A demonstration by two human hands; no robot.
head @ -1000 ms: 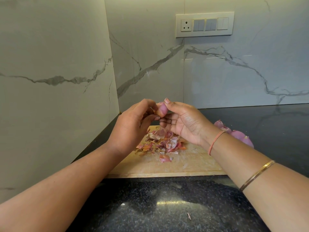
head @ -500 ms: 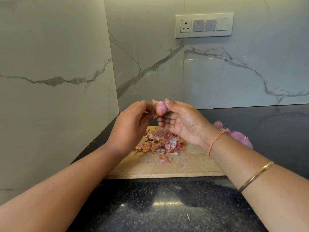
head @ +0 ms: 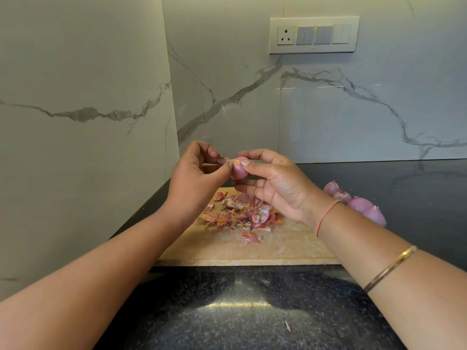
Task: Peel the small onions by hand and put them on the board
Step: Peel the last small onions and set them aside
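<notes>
Left hand (head: pixel 194 178) pinching, right hand (head: pixel 278 188) gripping, fingers (head: pixel 244 162) meeting mid-air.

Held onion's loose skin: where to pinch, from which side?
Pinch the papery flap sticking out at the left tip of the onion, coming from the left. The right hand covers its right side and top, so only that end is exposed; the left hand pinches there.

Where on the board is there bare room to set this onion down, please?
The board is bare along its near edge, between the peel pile and the counter. Its far middle is crowded with peels.
</notes>
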